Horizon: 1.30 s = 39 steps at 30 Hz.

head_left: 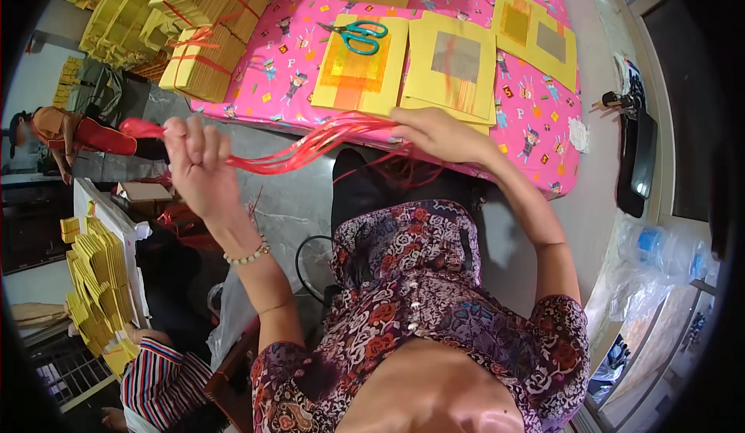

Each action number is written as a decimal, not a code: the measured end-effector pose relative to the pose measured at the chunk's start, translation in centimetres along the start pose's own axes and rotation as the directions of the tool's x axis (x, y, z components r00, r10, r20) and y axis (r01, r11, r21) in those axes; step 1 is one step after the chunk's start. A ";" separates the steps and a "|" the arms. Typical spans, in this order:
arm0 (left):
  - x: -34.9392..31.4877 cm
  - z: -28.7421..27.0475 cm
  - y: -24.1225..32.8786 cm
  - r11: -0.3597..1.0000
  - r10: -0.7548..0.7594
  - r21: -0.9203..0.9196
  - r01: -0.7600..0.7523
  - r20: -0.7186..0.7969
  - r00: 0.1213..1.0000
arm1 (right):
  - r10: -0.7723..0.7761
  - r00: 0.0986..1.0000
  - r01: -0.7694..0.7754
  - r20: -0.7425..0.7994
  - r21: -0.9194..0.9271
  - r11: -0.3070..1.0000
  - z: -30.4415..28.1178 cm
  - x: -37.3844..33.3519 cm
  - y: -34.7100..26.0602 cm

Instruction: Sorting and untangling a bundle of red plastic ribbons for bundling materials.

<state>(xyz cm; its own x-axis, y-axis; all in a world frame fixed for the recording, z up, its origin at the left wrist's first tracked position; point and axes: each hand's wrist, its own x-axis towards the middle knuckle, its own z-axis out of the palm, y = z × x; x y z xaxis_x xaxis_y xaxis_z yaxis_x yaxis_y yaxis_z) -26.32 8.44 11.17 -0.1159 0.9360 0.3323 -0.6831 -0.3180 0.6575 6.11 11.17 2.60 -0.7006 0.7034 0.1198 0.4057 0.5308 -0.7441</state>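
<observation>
A bundle of shiny red plastic strings (pixel 310 147) stretches between my two hands, over the near edge of the table. My left hand (pixel 198 150) is closed in a fist round one end, and a thick red end sticks out past it to the left. My right hand (pixel 436 133) is closed on the strings at the other side, with loose strands hanging below it. Just beyond lie teal-handled scissors (pixel 362 37) on a yellow paper sheet (pixel 326 84) with an orange-gold panel. Right of it is a pile of yellow sheets (pixel 419 64) with a silvery-grey panel.
The table has a pink patterned cover (pixel 535 134). Stacks of yellow paper (pixel 203 72) tied with red string stand at its far left. More yellow sheets (pixel 563 57) lie far right. One person (pixel 58 130) bends at the left; another in a striped sleeve (pixel 159 371) handles yellow paper lower left.
</observation>
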 end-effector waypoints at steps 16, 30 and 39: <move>-5.9 -9.0 -10.8 0.657 -0.720 0.511 0.554 0.207 0.663 | -0.365 0.861 0.333 -0.355 -0.150 0.931 11.2 16.3 2.7; -7.3 -28.5 -17.9 0.228 -0.027 0.927 0.299 -0.301 0.953 | -0.507 0.862 0.501 0.003 -0.162 0.850 15.2 17.5 0.0; -7.1 -26.0 -9.6 -0.292 -0.008 0.951 -0.099 0.101 0.995 | -0.401 0.909 0.409 -0.111 0.068 0.910 14.0 15.9 -0.9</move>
<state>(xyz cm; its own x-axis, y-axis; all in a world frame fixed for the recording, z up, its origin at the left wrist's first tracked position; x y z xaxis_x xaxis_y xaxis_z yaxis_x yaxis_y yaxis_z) -37.67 8.76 -15.05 -0.0368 0.9183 0.3941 0.8971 -0.1434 0.4179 -13.58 15.26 -4.03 -0.7349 0.4791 0.4800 0.0424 0.7389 -0.6725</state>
